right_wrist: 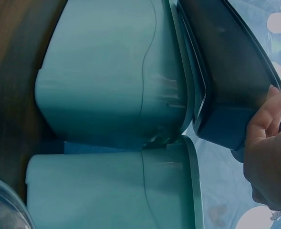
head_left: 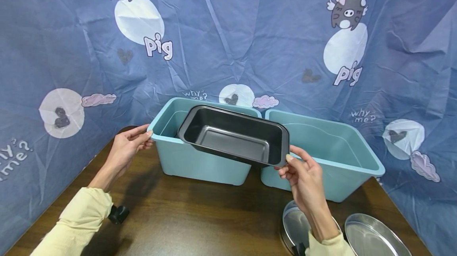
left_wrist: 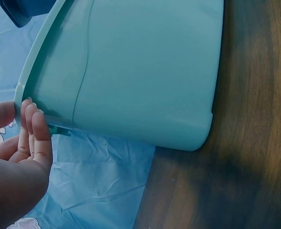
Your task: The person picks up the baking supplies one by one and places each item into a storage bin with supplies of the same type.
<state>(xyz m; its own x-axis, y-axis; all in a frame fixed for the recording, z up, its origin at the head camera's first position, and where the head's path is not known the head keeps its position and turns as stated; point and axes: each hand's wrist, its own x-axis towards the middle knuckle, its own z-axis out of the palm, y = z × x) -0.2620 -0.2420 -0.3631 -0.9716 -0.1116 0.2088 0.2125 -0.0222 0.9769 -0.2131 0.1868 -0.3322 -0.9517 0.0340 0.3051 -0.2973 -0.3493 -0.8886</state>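
Note:
A black rectangular loaf pan (head_left: pixel 232 141) is held above the left teal bin (head_left: pixel 201 164), tilted so its inside faces the head camera. My right hand (head_left: pixel 308 178) pinches the pan's right end, thumb on the rim and fingers beneath. In the right wrist view the pan's dark outer side (right_wrist: pixel 235 71) shows beside the bin's rim. My left hand (head_left: pixel 125 147) grips the left bin's rim at its near left corner. The left wrist view shows that hand's fingers (left_wrist: pixel 41 136) against the bin's outer wall. Much of the bin's inside is hidden behind the pan.
A second teal bin (head_left: pixel 317 178) stands close to the right of the first. Round metal pans (head_left: pixel 296 224) (head_left: pixel 375 234) lie at the table's front right, partly behind the right forearm. A blue printed cloth (head_left: pixel 232 49) hangs behind the brown wooden table (head_left: pixel 200 220).

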